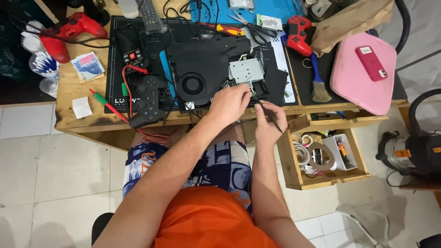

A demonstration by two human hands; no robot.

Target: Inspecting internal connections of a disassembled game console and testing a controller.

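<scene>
An opened black game console (216, 64) with a round fan (192, 84) and a silver metal plate (246, 70) lies on a black work mat (115, 55). My left hand (229, 102) rests on the console's near edge, fingers pinched by the metal plate. My right hand (270, 120) sits just right of it and grips thin black tweezers (268, 115), their tip pointing up toward the left hand's fingertips at the plate's lower corner. What the fingers pinch is too small to tell.
A black gamepad (147, 98) and a multimeter (131, 48) with red probes lie left of the console. Red gamepads (69, 30) (298, 34), a brush (320, 85), scissors (250, 28), a pink case (358, 76) with a phone (371, 63). An open drawer (321, 154) sits at my right; a vacuum (413, 149) stands farther right.
</scene>
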